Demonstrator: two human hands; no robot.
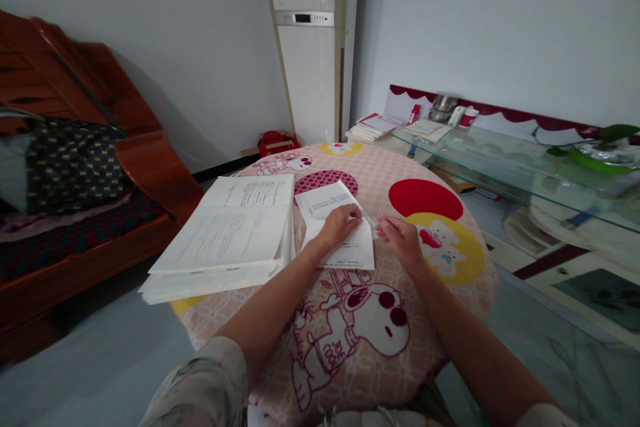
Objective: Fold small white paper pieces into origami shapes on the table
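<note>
A printed sheet of paper (pixel 350 255), creased across its middle, lies on the round table. My left hand (pixel 341 225) is on top of it, fingers curled together and pressing near the crease. Just off the sheet's right edge, my right hand (pixel 401 238) is closed in a pinch. Something thin and pale shows at its fingertips, too small to tell whether it is part of the sheet. To the left is a thick stack of printed paper (pixel 215 240), its upper pages lying flat with a fold line across them.
A patterned cloth (pixel 350 340) covers the table. At the right stands a glass-topped cabinet (pixel 510 167) with papers, a metal pot (pixel 445 105) and a green bowl (pixel 603 159). A wooden sofa (pixel 145 163) is at left, and a tall air conditioner (pixel 310 67) stands behind.
</note>
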